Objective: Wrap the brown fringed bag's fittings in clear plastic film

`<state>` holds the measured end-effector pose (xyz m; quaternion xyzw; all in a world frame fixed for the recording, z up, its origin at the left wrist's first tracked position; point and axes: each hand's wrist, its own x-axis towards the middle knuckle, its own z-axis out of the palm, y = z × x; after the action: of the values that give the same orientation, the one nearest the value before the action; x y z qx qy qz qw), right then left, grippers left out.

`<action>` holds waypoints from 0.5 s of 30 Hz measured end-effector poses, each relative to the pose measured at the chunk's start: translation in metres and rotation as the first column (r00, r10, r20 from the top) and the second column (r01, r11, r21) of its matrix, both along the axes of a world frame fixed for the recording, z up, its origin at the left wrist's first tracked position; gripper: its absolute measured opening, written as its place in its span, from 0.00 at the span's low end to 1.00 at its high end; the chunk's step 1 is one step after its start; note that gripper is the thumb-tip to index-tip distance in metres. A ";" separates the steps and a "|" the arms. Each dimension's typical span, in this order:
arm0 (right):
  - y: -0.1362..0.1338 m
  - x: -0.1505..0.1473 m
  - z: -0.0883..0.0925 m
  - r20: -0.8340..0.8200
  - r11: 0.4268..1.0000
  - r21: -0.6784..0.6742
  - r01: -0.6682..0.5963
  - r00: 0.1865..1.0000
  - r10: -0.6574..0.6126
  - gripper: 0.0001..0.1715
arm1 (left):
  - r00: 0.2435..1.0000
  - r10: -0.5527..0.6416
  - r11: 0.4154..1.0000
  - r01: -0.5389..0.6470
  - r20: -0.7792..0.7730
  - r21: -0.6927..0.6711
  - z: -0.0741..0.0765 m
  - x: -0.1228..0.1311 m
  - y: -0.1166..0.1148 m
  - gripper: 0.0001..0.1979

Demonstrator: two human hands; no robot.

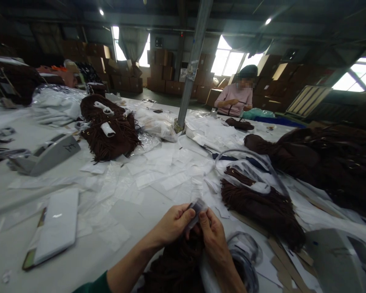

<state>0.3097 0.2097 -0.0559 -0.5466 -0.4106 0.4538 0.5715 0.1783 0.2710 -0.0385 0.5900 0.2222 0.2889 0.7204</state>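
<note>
My left hand (pixel 179 220) and my right hand (pixel 212 228) meet at the lower middle, each closed with the thumb pressing on a small clear plastic sleeve (pixel 198 207) with something dark grey inside. Just below the fingers lies a dark brown fringed bag (pixel 177 264), partly hidden by my wrists. To the right of my right hand is a coil of clear plastic (pixel 244 248). Another brown fringed bag (pixel 259 207), with white wrapping on its handle, rests beyond it.
Grey tape dispensers stand at left (pixel 53 152) and lower right (pixel 338 256). White slips (pixel 158 171) cover the middle of the table around a metal post (pixel 193 65). More fringed bags (pixel 110 134) lie left and right. A person in pink (pixel 236 97) works across the table.
</note>
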 end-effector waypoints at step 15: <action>-0.003 -0.005 0.009 -0.023 0.980 0.090 0.177 0.984 -0.176 0.24 | 0.970 0.223 0.956 -0.236 -0.092 -0.171 -0.002 -0.002 0.006 0.23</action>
<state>0.3044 0.2067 -0.0474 -0.5508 -0.3767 0.3861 0.6369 0.1763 0.2770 -0.0405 0.5021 0.3402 0.3282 0.7242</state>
